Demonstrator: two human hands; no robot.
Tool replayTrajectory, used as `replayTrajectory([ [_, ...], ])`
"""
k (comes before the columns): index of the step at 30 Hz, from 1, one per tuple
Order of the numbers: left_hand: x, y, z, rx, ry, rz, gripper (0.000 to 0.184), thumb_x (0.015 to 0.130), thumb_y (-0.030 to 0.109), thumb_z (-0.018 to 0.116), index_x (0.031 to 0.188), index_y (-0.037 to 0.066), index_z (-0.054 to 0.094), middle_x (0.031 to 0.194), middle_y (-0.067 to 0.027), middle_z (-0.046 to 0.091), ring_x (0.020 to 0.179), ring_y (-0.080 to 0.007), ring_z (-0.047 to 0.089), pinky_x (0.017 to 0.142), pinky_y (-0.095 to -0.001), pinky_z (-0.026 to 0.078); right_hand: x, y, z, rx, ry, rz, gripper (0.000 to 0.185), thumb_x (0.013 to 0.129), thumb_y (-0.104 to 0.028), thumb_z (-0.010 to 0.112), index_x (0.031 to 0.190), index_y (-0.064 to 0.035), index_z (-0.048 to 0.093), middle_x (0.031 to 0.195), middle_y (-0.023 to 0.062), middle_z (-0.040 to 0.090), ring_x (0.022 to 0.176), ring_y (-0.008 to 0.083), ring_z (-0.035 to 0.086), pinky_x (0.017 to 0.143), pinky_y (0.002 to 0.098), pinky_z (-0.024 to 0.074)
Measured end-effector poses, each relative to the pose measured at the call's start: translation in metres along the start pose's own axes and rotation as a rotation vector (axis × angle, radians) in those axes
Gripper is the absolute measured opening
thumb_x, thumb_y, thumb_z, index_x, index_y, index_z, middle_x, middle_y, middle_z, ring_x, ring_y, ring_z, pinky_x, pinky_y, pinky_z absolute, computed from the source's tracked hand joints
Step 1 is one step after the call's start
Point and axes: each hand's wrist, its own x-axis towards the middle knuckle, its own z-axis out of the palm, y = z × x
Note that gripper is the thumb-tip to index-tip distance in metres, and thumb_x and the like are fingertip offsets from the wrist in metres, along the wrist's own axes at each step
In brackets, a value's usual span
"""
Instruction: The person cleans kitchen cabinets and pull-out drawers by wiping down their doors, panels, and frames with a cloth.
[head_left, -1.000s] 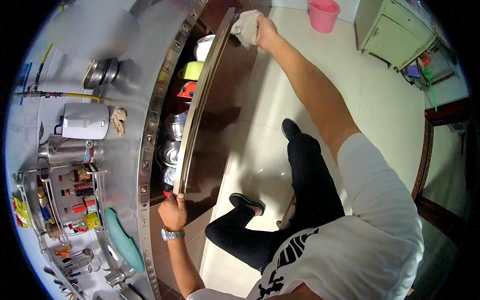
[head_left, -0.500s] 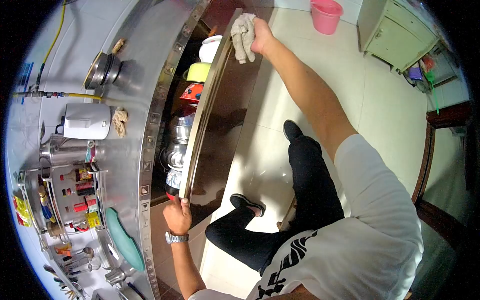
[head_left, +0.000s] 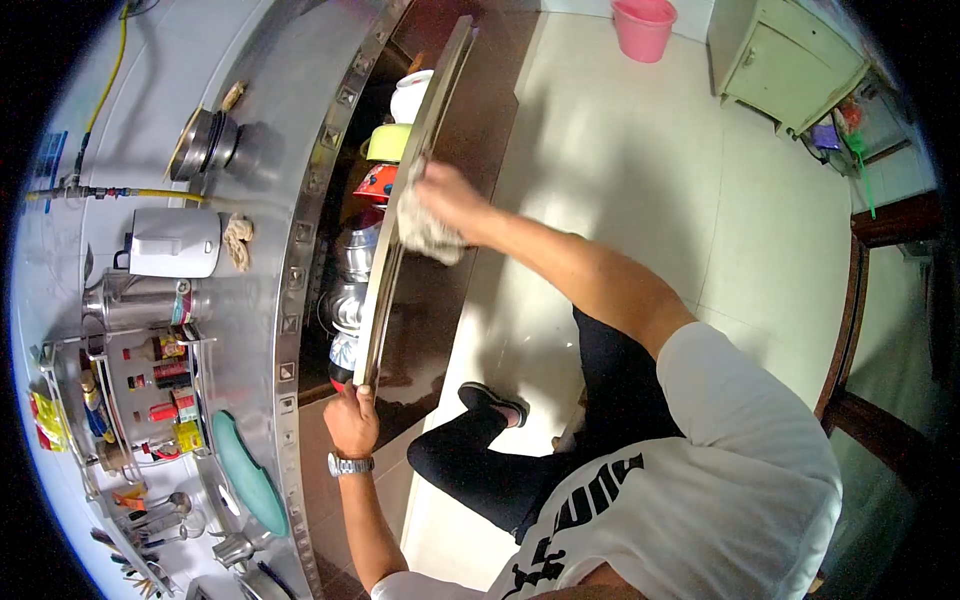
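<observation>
Off-white cloth (head_left: 430,232) is bunched in the right hand (head_left: 452,198), with the fingers closed around it; some blur hides the exact placing of the fingertips. It lies against the pale edge of a glossy brown cabinet panel (head_left: 428,325), around the middle of its length, and a loose fold hangs over the brown face. The right arm reaches out from a short white sleeve (head_left: 735,385), its elbow slightly bent and its forearm slanting inward to the panel. The back of the right hand faces largely toward the camera.

The left hand (head_left: 350,422) grips the near end of the same panel. Its thumb lies on the end corner and the fingers curl behind, pinching the edge; their tips are hidden. The left wrist bears a metal-banded watch (head_left: 350,465) and is nearly in line with the forearm.

Cookware stands in a row behind the panel: a white pot (head_left: 409,98), a yellow-green pot (head_left: 388,143), a red patterned vessel (head_left: 376,182) and steel pots (head_left: 356,248). Alongside runs a stainless-steel counter (head_left: 262,330). Well apart, a pink bucket (head_left: 643,32) and a pale green cabinet (head_left: 795,62) stand on the tiled floor (head_left: 640,150).
</observation>
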Motion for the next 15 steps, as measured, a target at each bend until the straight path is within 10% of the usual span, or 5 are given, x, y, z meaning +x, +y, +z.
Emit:
replayTrajectory([
  [6,-0.003,-0.002,-0.002,-0.051,-0.046,-0.03,0.047,0.093,0.037,0.033,0.081,-0.002,0.056,0.059,-0.0231,0.054,0.056,-0.0428,0.054,0.051,-0.0492,0.041,0.005,-0.027,-0.016,-0.003,-0.053,0.183,0.017,0.081,-0.014,0.052,0.078,-0.0013,0.062,0.072,0.0067,0.06,0.065,0.0166,0.057,0.059,0.0332,0.0461],
  [15,-0.005,-0.005,0.003,-0.052,-0.041,-0.037,0.05,0.094,0.04,0.033,0.084,-0.002,0.058,0.06,-0.024,0.055,0.057,-0.0428,0.055,0.05,-0.0492,0.042,0.139,-0.078,-0.122,0.185,0.292,0.087,0.028,0.091,-0.024,0.045,0.093,-0.0003,0.059,0.085,0.0126,0.063,0.075,0.026,0.064,0.066,0.0441,0.0534],
])
